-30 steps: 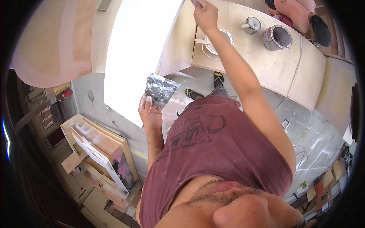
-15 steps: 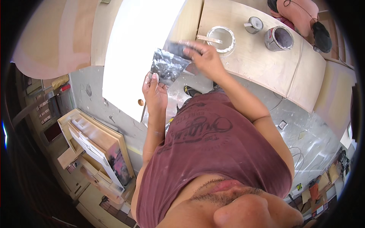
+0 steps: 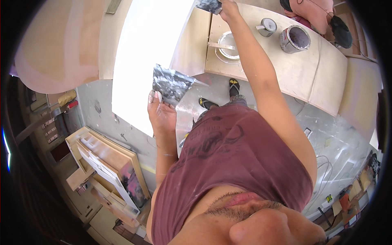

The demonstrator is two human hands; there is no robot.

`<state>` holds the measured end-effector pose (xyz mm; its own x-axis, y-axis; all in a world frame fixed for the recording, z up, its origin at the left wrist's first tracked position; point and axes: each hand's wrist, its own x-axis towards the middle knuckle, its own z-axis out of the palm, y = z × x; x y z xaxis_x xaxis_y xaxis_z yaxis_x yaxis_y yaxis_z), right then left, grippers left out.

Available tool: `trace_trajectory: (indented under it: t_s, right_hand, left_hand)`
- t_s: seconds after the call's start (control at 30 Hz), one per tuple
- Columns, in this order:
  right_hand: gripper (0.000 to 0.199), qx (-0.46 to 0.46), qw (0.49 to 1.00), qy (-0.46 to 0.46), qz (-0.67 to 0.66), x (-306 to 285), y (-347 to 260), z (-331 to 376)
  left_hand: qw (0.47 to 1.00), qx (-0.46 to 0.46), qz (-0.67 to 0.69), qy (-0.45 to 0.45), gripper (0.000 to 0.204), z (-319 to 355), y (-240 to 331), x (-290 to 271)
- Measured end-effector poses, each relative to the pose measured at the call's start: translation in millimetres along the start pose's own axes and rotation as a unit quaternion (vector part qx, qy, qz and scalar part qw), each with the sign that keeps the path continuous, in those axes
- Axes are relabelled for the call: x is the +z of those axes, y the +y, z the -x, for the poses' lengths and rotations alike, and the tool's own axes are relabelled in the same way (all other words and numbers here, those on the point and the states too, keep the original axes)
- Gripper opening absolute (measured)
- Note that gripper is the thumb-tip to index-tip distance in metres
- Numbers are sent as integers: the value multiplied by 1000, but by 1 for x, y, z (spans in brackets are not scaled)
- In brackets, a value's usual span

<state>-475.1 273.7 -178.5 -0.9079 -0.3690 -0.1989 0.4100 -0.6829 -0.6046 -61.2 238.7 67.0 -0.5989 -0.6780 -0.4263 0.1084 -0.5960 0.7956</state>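
My left hand [image 3: 162,116] holds up a flat metal plate [image 3: 171,83] smeared with dark grey putty, gripped from below at chest height. My right arm stretches far forward; my right hand [image 3: 229,9] is shut on a wide putty blade [image 3: 208,5] at the top edge of the view, its blade dark with putty. The blade is over the tan wooden panel [image 3: 192,45] beside a tall white panel [image 3: 151,49]. The blade's far end is cut off by the frame edge.
A plywood bench [image 3: 318,77] carries an open tin with a stick across it [image 3: 227,43], a small can [image 3: 268,26] and a larger paint can [image 3: 295,38]. Another person [image 3: 314,10] is at the top right. Stacked boards [image 3: 110,163] lean at the left.
Half a second ago my right hand was down at the plate in my left hand; it has since swung up and forward with the blade. The left hand and plate stayed about where they were.
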Motion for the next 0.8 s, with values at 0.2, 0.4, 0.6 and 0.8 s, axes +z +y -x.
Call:
trace_trajectory:
  t_s: [0.2, 0.4, 0.6, 0.8]
  right_hand:
    - [27, 23, 994, -83, -64, 22, -10, 8]
    - [23, -161, 962, 10, 220, 29, -44, 16]
    - [22, -275, 848, 19, 452, 89, -65, 60]
    - [27, -274, 819, 18, 503, 107, -21, 154]
  left_hand:
    - [999, 24, -2, 43, 16, 12, -12, -13]
    - [997, 29, -7, 74, 18, 9, -17, -19]
    - [1000, 10, -8, 24, 19, 4, -11, -22]
    - [998, -2, -25, 57, 13, 1, -14, -25]
